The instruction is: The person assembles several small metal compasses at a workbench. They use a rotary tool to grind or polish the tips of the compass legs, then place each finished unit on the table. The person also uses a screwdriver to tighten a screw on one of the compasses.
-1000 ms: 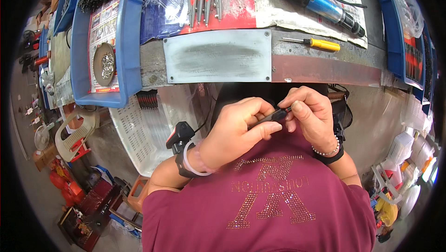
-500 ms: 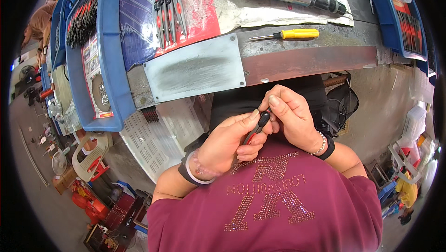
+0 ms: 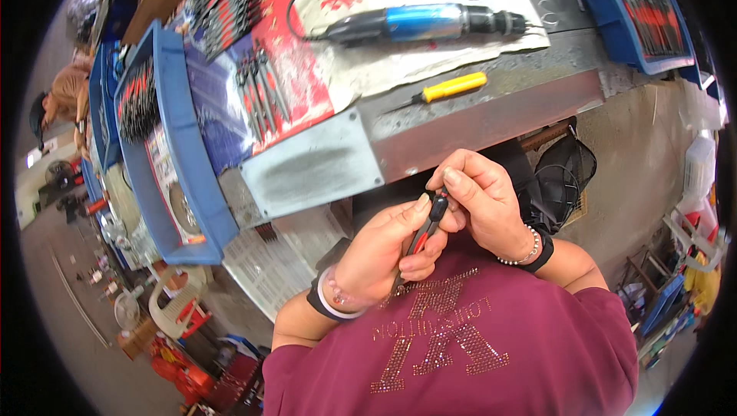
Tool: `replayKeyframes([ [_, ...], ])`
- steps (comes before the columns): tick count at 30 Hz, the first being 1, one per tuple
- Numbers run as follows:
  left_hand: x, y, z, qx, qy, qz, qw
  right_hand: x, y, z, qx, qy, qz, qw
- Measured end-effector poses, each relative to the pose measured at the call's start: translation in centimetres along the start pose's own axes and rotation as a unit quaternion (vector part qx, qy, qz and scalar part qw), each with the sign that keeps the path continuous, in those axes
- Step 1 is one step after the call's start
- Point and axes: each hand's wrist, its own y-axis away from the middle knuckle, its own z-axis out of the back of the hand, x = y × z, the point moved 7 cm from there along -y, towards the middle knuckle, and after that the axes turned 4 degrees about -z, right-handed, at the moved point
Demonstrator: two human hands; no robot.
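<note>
In front of my chest, my left hand (image 3: 384, 243) is closed around a slim black-and-red tool with a rounded black head (image 3: 437, 209), held tilted. My right hand (image 3: 482, 199) pinches at the tool's head end, thumb against forefinger; a small reddish bit shows there, too small to name. Several similar slim tools (image 3: 262, 94) lie on the bench beyond my hands, at the left. A screwdriver with a yellow handle (image 3: 454, 87) rests near the bench edge. Behind it lies a corded blue-and-black electric screwdriver (image 3: 422, 23).
A blue bin (image 3: 219, 220) with more black-and-red tools stands at the left; another blue bin (image 3: 614, 28) is at the far right. A pale metal plate (image 3: 311, 170) covers part of the bench edge. Below sits a white crate (image 3: 261, 282). Another person (image 3: 69, 97) is at far left.
The view has turned, so the bench appears tilted and shifted. Both hands keep their hold at the tool, with its head end slightly lower in the picture.
</note>
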Motion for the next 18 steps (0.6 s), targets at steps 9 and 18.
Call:
replayKeyframes([
  [9, -1.6, -3.3, -4.8, 0.057, 0.005, 0.040, 0.998, 4.7, -0.1, 2.7, -0.007, -0.033, 0.049, 0.998],
  [18, -1.7, -4.9, -5.6, 0.013, -0.050, 0.002, 0.999, 6.0, -1.0, 4.1, -0.002, -0.030, 0.036, 0.999],
])
